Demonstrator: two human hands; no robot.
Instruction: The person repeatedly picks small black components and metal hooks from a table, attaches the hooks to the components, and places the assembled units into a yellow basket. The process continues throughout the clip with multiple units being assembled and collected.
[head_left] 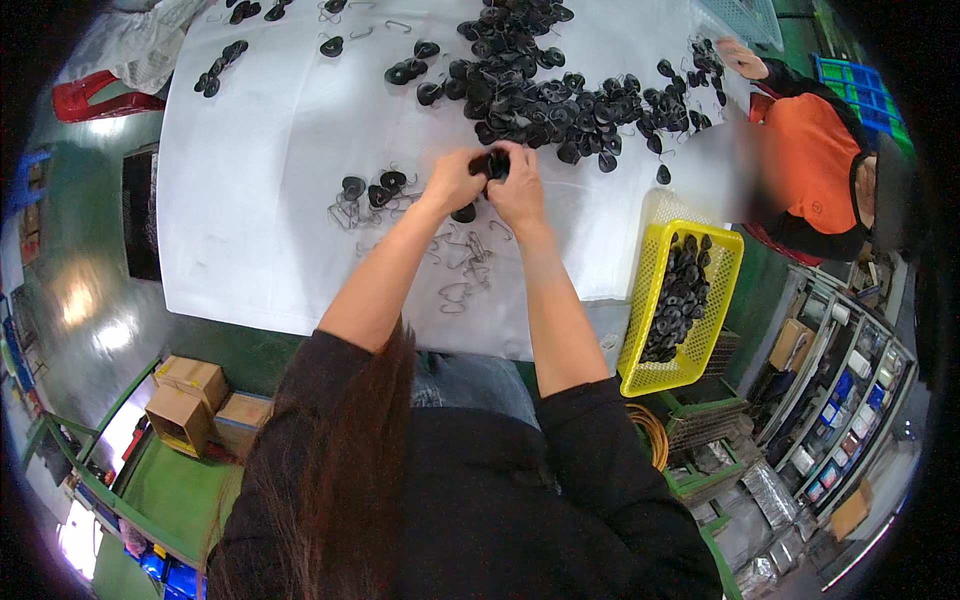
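Note:
My left hand (452, 180) and my right hand (519, 186) meet over the white table (260, 200), both closed on one small black rounded part (495, 164) held between them. Another black part (463, 213) lies on the table just under my hands. Bent wire clips (465, 262) lie scattered below and to the left of my hands, some beside a few more black parts (372, 188). A large heap of the same black parts (545, 85) spreads across the far side of the table.
A yellow mesh basket (652, 290) holding black parts hangs at the table's right edge. A co-worker in an orange top (815, 165) sits at the right, one hand (740, 57) at the heap. Cardboard boxes (190, 405) stand lower left, shelves (850, 400) lower right.

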